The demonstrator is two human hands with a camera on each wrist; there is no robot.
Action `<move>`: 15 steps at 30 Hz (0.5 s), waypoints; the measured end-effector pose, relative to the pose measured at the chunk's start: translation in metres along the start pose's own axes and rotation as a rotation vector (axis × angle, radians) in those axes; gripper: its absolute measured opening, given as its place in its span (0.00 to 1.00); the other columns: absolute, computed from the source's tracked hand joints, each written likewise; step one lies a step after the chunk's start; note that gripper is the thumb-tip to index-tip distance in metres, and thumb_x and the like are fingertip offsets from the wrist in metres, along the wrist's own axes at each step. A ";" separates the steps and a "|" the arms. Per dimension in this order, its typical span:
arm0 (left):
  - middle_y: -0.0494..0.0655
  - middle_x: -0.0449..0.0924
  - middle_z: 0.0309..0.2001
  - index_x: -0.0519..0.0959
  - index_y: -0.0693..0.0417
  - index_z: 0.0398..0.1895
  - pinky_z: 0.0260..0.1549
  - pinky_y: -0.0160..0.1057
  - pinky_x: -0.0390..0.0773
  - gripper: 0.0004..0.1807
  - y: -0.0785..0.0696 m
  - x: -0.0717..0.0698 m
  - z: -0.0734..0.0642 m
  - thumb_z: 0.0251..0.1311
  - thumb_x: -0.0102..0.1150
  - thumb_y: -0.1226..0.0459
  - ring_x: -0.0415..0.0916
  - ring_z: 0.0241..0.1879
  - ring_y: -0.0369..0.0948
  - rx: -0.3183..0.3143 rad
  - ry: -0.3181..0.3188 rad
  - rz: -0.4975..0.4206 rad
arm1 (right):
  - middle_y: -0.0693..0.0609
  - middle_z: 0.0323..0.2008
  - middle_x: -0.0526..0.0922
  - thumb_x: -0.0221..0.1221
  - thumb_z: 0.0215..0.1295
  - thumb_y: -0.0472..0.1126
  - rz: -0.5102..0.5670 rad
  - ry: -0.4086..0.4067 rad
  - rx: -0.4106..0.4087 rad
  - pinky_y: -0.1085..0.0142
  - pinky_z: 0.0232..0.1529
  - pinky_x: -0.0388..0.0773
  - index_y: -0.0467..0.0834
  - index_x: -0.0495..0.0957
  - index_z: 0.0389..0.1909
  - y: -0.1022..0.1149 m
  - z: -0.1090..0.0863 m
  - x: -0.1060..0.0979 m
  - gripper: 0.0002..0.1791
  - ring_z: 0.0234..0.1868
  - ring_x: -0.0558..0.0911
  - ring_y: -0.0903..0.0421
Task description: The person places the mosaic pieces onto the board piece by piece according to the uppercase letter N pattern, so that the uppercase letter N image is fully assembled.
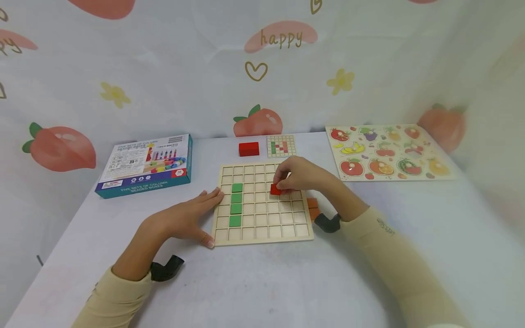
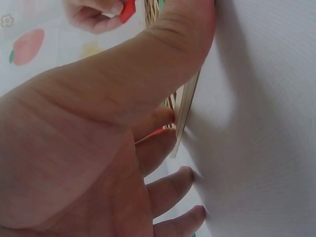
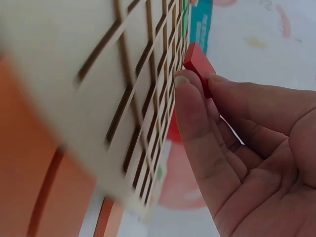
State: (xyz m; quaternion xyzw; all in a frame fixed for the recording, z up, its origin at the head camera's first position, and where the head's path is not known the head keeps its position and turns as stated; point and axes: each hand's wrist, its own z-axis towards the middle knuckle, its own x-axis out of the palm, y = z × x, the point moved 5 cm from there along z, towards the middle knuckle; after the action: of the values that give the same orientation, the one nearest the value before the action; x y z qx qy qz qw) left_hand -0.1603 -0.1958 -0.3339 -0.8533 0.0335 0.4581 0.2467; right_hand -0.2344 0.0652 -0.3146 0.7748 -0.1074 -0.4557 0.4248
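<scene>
Box (image 1: pixel 145 166) — "FIVE SETS OF COLUMN BEADED BOXES" | patterned backdrop (image 1: pixel 205 77) — "happy"

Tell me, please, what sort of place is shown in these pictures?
It looks like a tabletop arranged for play or learning, perhaps for children; the wider room is out of view. The gridded board, the fruit picture board and the peach-printed backdrop suggest this.

From here I count two hands (image 1: pixel 189 215), one grid board (image 1: pixel 262 221), four green tiles (image 1: pixel 235 198) in it, one held red tile (image 1: pixel 275 190) — plus one boxed set (image 1: pixel 145 166), one pattern card (image 1: pixel 281 146), one fruit puzzle (image 1: pixel 393 158).
</scene>
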 end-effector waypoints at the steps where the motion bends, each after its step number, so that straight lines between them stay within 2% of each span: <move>1: 0.49 0.39 0.81 0.47 0.48 0.82 0.67 0.66 0.54 0.67 0.000 0.000 0.000 0.42 0.78 0.43 0.34 0.78 0.57 0.000 -0.001 0.001 | 0.46 0.32 0.83 0.63 0.65 0.30 -0.003 0.006 -0.009 0.62 0.35 0.85 0.37 0.84 0.35 0.003 0.003 0.002 0.02 0.29 0.84 0.51; 10: 0.48 0.39 0.81 0.46 0.47 0.82 0.67 0.66 0.55 0.67 0.001 0.001 0.000 0.42 0.78 0.43 0.33 0.78 0.56 -0.009 0.002 -0.012 | 0.49 0.27 0.84 0.63 0.64 0.29 -0.075 0.051 -0.086 0.66 0.33 0.83 0.39 0.84 0.31 0.029 0.028 0.024 0.04 0.27 0.84 0.52; 15: 0.46 0.38 0.81 0.46 0.45 0.82 0.67 0.66 0.56 0.67 0.002 0.001 0.000 0.42 0.79 0.43 0.33 0.78 0.55 -0.014 0.004 -0.008 | 0.50 0.26 0.83 0.63 0.64 0.29 -0.132 0.045 -0.107 0.68 0.34 0.80 0.41 0.83 0.30 0.040 0.037 0.035 0.05 0.28 0.82 0.54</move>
State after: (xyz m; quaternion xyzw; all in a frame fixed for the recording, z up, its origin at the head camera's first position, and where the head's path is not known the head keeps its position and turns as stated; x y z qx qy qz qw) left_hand -0.1601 -0.1973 -0.3358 -0.8561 0.0273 0.4556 0.2423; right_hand -0.2356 0.0001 -0.3145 0.7665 -0.0218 -0.4703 0.4369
